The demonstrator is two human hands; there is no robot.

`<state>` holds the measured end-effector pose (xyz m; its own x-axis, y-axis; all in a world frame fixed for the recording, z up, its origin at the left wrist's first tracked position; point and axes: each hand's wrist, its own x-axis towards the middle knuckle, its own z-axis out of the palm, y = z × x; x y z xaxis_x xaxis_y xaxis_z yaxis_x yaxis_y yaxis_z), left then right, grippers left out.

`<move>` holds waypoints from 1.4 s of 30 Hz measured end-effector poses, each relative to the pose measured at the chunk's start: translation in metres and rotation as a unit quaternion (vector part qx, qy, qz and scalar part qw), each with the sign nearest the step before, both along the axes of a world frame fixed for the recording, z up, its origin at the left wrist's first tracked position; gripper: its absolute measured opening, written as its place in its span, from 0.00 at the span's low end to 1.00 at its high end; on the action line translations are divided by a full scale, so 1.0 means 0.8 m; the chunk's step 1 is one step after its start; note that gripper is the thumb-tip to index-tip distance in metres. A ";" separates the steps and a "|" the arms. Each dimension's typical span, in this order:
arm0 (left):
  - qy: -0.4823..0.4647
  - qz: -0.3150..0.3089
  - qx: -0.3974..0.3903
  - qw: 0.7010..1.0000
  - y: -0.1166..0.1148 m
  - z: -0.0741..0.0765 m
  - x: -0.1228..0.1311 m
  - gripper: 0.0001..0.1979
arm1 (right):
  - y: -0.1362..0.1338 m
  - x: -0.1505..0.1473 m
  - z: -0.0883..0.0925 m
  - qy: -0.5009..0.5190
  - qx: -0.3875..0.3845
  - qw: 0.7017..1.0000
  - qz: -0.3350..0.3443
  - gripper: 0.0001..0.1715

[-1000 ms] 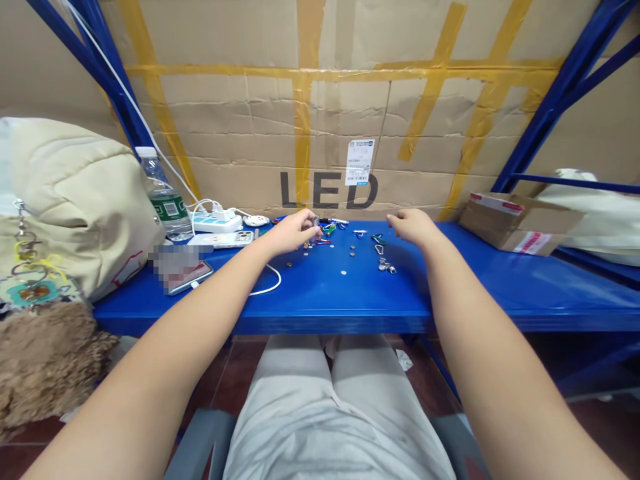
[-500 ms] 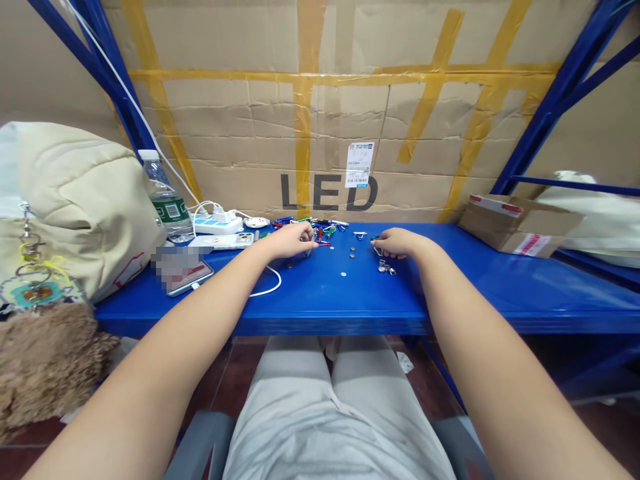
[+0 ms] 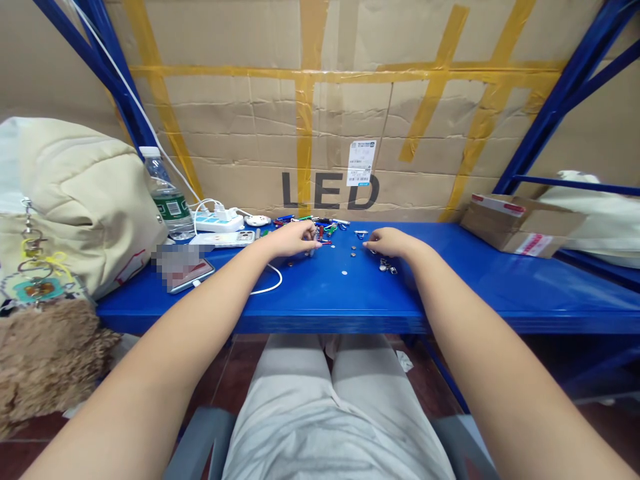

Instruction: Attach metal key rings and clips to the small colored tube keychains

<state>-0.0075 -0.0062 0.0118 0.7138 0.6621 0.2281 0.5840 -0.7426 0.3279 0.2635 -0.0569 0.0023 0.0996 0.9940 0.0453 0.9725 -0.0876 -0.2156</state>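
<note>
Left hand (image 3: 290,240), fingers (image 3: 311,235) together, curls just beside small coloured metal carabiners (image 3: 329,229) on a blue steel shelf (image 3: 325,300); right hand (image 3: 393,242), fingers (image 3: 371,245) also together, sits near round metal discs (image 3: 353,252), any grip unclear. Taped cardboard (image 3: 440,113) behind reads "LED".

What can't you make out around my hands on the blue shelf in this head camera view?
In the head view:
Under the left hand: its palm and fingers hide whatever it touches, so a grip cannot be told.
Under the right hand: the same.
The small metal discs: too small to show any markings.
The pixelated patch: blurs what lies beside the phone.
</note>
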 end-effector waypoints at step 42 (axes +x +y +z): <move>0.018 -0.027 -0.006 0.999 0.000 0.003 -0.002 0.15 | 0.002 -0.025 -0.008 0.082 0.042 0.985 0.148 0.06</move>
<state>-0.0095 -0.0061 0.0141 0.7566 0.6246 0.1937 0.5546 -0.7698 0.3161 0.2432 -0.0553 -0.0045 -0.1812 0.9740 0.1363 0.9039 0.2195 -0.3670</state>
